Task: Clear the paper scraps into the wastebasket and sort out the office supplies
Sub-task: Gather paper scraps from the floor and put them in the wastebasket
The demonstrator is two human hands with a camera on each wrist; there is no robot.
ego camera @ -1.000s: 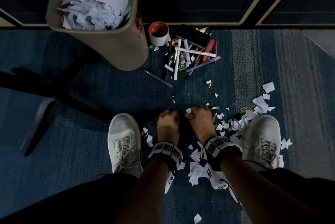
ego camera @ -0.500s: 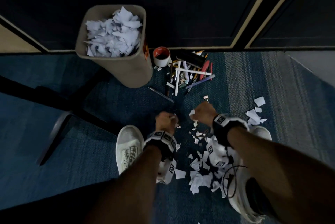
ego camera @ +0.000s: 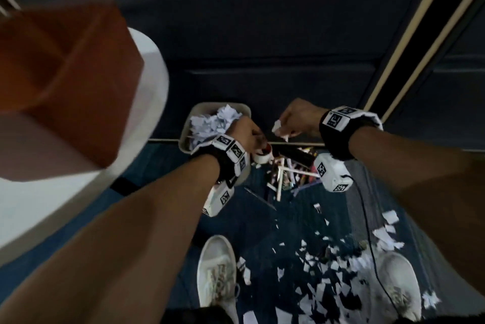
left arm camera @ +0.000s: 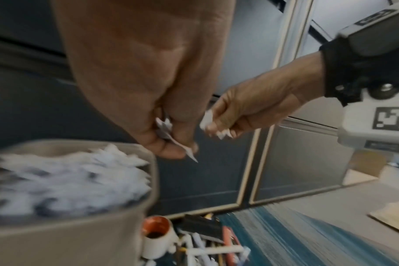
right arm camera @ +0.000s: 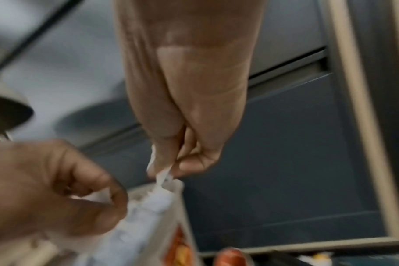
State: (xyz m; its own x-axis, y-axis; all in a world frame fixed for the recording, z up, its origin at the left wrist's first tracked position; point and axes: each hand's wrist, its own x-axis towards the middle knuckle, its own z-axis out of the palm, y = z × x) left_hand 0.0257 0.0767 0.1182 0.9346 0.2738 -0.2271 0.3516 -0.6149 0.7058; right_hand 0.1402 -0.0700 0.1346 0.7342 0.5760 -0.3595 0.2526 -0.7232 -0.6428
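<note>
The beige wastebasket (ego camera: 186, 124) stands by the dark cabinet, heaped with white paper scraps (ego camera: 210, 124). My left hand (ego camera: 246, 134) hovers at its right rim, fingers curled round white scraps (left arm camera: 165, 129). My right hand (ego camera: 291, 121) is raised to the right of the basket and pinches more scraps (ego camera: 278, 129). Loose scraps (ego camera: 322, 284) litter the blue carpet between my shoes. A pile of pens and pencils (ego camera: 286, 176) lies beside a white cup with a red inside (ego camera: 262, 157).
A chair with an orange seat and white shell (ego camera: 78, 87) fills the left of the head view. Dark cabinet doors with pale trim (ego camera: 393, 48) stand behind the basket. My white shoes (ego camera: 217, 273) stand on the carpet. A cable (ego camera: 367, 231) hangs from my right wrist.
Both hands rose from the carpet with scraps and moved forward to the wastebasket. The head view lifted and the chair came into sight at left.
</note>
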